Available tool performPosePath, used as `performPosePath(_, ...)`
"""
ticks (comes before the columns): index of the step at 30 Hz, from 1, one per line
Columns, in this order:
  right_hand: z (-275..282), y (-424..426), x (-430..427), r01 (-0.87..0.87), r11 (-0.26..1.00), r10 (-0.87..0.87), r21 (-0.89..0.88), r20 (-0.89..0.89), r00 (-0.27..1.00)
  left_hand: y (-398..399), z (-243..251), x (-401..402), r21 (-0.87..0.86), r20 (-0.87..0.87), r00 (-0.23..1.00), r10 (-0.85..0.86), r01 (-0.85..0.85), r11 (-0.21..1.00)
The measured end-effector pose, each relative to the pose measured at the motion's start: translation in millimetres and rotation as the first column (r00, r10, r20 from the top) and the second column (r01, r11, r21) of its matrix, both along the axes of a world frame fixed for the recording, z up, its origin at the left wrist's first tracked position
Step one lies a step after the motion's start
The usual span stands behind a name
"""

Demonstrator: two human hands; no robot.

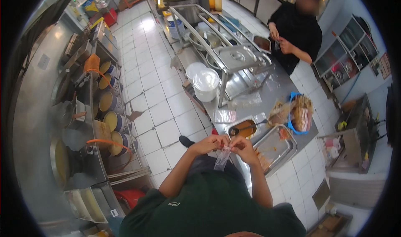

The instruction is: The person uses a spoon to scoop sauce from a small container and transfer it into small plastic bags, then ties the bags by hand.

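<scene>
Between my two hands hangs a small clear plastic bag (221, 159), pinched along its upper edge. My left hand (213, 143) grips it from the left, and my right hand (242, 146) from the right, the fingertips nearly meeting. Whether the bag's mouth is parted is too small to tell. Just beyond the hands, a steel pan of brown sauce (250, 131) sits on the steel counter (278, 80) with a black ladle (235, 131) in it. A shallow metal tray (282, 151) with orange food scraps lies to the right. Flat plastic bags (225, 116) lie behind the sauce pan.
A blue basket (293, 96) of packed food stands at the counter's right edge. White lidded tubs (206, 84) sit beside a metal rack (223, 80). Across the counter stands a person in black (296, 30). Several tins of yellowish contents (117, 141) line the left side.
</scene>
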State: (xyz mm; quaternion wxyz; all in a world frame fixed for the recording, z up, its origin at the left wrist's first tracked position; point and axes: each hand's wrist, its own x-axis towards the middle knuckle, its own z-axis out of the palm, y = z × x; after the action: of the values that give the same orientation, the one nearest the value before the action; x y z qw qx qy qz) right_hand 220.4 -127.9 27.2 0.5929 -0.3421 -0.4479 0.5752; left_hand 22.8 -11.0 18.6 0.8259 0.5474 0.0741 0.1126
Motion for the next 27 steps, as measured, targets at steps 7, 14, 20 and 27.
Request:
performPosePath(7, 20, -4, -9, -0.069, 0.989, 0.059, -0.129, -0.084, 0.995, -1, 44, -13, 0.174, 0.185, 0.970, 0.155, -0.187, 0.967)
performPosePath(14, 34, -8, -17, 0.049, 0.998, -0.048, -0.033, 0.004, 0.999, -6, 74, -9, 0.133, -0.006, 0.999, 0.049, -0.048, 0.990)
performPosePath(20, 14, -14, -17, 0.325, 0.938, -0.337, 0.124, 0.103, 0.936, -12, 61, -5, 0.444, -0.129, 0.956, 0.263, -0.181, 0.877)
performPosePath(27, -7, -36, -36, 0.578, 0.804, -0.584, 0.140, 0.370, 0.723, -28, 49, 14, 0.289, -0.185, 0.678, 0.711, -0.654, 0.699)
